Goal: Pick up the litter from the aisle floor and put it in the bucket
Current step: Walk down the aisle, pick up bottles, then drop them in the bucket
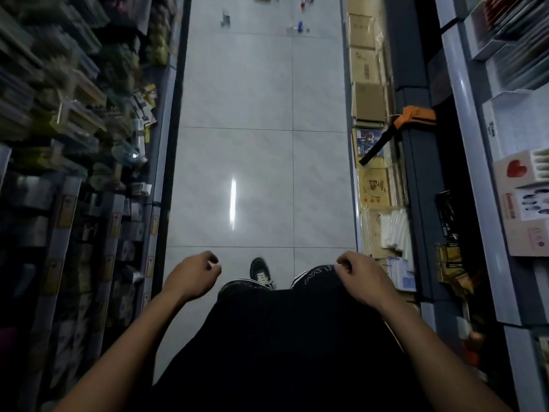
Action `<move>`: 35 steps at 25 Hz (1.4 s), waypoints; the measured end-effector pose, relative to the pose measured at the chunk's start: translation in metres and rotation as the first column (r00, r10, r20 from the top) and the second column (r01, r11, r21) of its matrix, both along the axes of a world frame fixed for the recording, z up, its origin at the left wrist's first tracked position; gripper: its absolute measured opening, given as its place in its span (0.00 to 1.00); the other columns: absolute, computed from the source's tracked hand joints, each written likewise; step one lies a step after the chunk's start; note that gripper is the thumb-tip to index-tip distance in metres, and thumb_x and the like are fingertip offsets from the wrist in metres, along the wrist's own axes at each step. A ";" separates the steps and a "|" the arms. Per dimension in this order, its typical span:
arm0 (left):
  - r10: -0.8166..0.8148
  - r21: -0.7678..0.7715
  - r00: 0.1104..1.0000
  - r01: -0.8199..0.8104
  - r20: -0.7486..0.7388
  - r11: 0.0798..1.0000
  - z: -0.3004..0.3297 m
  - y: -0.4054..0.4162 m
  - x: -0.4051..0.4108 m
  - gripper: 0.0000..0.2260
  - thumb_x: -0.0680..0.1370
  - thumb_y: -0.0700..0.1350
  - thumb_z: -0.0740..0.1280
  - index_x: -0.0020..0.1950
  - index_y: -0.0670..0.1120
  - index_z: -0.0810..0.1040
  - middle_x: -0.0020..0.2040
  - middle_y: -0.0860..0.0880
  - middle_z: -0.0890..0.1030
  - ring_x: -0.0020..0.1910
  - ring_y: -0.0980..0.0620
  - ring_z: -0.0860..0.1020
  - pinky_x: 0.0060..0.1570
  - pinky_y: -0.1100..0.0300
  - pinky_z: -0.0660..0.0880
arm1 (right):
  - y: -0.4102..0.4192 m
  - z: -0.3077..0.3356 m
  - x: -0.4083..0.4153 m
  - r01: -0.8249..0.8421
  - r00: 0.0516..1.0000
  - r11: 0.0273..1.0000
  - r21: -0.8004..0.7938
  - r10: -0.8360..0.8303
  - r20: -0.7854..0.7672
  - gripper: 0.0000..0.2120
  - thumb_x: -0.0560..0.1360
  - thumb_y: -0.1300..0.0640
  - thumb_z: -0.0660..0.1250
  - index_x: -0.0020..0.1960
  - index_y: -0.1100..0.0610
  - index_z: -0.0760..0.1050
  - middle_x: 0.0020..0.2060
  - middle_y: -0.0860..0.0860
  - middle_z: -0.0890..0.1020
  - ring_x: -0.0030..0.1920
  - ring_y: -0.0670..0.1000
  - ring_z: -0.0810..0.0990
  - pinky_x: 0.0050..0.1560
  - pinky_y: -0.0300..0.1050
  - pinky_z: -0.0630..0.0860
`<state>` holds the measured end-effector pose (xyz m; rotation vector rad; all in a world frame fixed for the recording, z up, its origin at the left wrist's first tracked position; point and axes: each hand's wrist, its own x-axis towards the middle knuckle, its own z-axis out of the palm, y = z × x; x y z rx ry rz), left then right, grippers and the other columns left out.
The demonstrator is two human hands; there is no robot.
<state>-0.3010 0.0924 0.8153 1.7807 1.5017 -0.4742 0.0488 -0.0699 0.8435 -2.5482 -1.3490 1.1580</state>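
I stand in the aisle with both arms out in front of me, and nothing is in either hand. My left hand (194,273) hangs loosely curled over the pale tiled floor (261,179), fingers bent inward but closed on nothing that I can see. My right hand (358,276) is curled the same way, resting just above my dark trousers, and also looks empty. I judge they are held like this because I am walking, not reaching: one shoe (260,272) is stepped forward between the hands.

The litter (300,26) lies well ahead of that shoe, at the far end of the floor: a few small scattered bits, one bluish, one reddish, one greyish to the left of them. They are too small and blurred for me to say what they are. The floor between the shoe and the litter is bare.

The bucket is nowhere in view, so I cannot tell where it stands.

Shelves crowd both sides of the shoe; on the right one an orange-handled tool (408,118) pokes out into the aisle, something to pass carefully on the way.
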 end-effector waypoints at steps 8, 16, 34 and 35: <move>-0.130 0.043 0.992 0.129 0.003 0.991 -0.002 0.214 0.137 0.14 0.80 0.55 0.61 0.63 0.53 0.77 0.52 0.54 0.83 0.48 0.52 0.78 0.43 0.56 0.72 | 0.132 -0.026 0.098 0.152 0.988 0.988 -0.004 -0.152 -0.032 0.14 0.80 0.46 0.63 0.60 0.51 0.80 0.54 0.48 0.83 0.53 0.49 0.81 0.54 0.50 0.79; -0.002 0.002 0.999 0.002 -0.043 1.000 -0.003 0.339 0.210 0.14 0.79 0.56 0.62 0.61 0.53 0.79 0.54 0.51 0.85 0.51 0.49 0.81 0.51 0.53 0.77 | 0.348 -0.021 0.221 0.009 0.998 0.998 0.063 -0.005 -0.059 0.15 0.81 0.47 0.63 0.61 0.53 0.80 0.54 0.49 0.84 0.54 0.51 0.81 0.53 0.49 0.79; 0.126 -0.031 0.992 -0.127 -0.018 0.991 -0.012 0.749 0.293 0.14 0.78 0.57 0.61 0.58 0.55 0.78 0.52 0.53 0.84 0.49 0.50 0.81 0.51 0.54 0.78 | 0.789 -0.012 0.322 -0.077 0.996 0.997 0.002 0.077 -0.035 0.12 0.81 0.46 0.64 0.58 0.51 0.80 0.50 0.48 0.83 0.50 0.50 0.81 0.53 0.53 0.80; 0.095 -0.016 0.995 -0.095 -0.008 0.995 -0.008 0.780 0.306 0.14 0.77 0.57 0.61 0.58 0.54 0.79 0.52 0.53 0.84 0.49 0.50 0.81 0.50 0.54 0.78 | 0.800 -0.013 0.329 -0.056 0.998 0.998 -0.004 0.056 -0.035 0.11 0.80 0.46 0.64 0.56 0.50 0.80 0.49 0.48 0.83 0.50 0.51 0.81 0.52 0.53 0.80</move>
